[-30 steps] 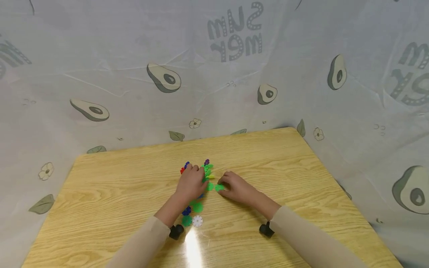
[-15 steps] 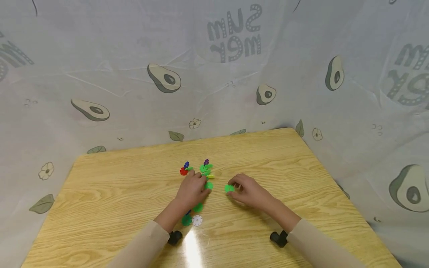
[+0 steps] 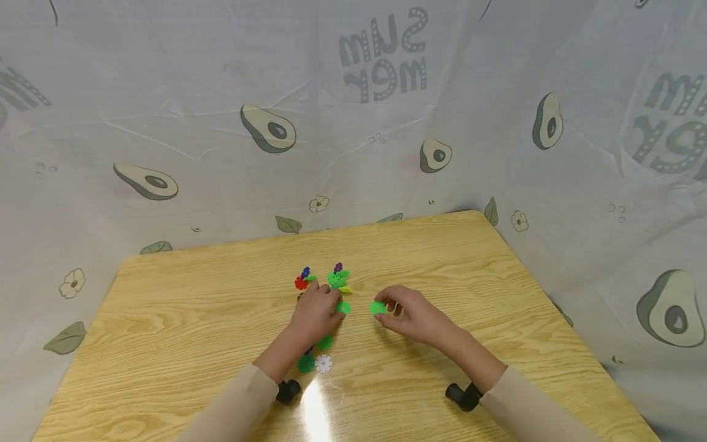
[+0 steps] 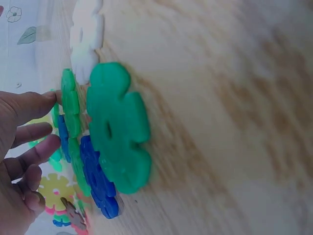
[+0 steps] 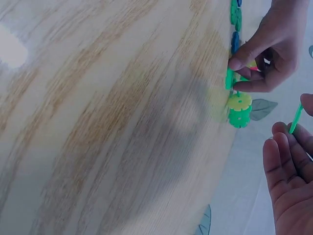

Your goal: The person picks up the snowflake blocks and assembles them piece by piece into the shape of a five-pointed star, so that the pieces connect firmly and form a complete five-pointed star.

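In the head view my right hand [image 3: 411, 312] pinches a bright green interlocking disc [image 3: 377, 307] by its edge, close over the table. The right wrist view shows this green disc [image 5: 296, 118] edge-on between thumb and fingers. My left hand [image 3: 316, 312] is over the joined row of notched discs, its thumb and forefinger pinching a bright green disc [image 5: 229, 78] at the row's right side. A gap separates the two green discs. The left hand covers the row's middle. Nearest the left wrist camera are a dark green disc [image 4: 115, 128] and a dark blue disc [image 4: 98, 177].
A white disc [image 3: 323, 363] lies at the row's near end. Beyond the left hand are a red disc [image 3: 301, 283], a yellow disc [image 3: 345, 290] and a small purple disc [image 3: 338, 267]. The wooden table [image 3: 469, 264] meets a printed cloth backdrop [image 3: 353, 153].
My right hand has drawn right, away from the left hand, with its green disc. The left hand has come slightly nearer, uncovering the red and blue discs at the far end.
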A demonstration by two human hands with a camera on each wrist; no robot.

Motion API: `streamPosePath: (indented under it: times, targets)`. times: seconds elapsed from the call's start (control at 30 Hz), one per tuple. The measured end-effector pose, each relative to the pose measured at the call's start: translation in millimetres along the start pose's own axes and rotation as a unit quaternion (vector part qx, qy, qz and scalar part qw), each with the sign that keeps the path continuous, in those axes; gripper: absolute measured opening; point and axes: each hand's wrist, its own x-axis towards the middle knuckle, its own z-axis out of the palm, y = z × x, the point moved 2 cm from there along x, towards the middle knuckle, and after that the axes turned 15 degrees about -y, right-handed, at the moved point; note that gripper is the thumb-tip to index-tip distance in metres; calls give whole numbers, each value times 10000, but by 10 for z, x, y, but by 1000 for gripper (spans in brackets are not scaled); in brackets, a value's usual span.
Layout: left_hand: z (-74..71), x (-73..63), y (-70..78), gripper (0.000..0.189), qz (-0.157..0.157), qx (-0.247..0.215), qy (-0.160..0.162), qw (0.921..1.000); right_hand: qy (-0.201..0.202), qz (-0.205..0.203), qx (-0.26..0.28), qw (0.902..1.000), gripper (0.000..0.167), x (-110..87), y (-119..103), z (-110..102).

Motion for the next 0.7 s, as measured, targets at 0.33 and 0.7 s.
streamPosePath:
  times: [0.33,0.7]
  targets:
    - [-9,0,1,24,24,-548,-270,9981,27,30,3,10000,24,-17,-7,1]
    - [5,-53,-4,21,514,-2358,-206,9702,395,8,47,9992,26,-66,-19,-21]
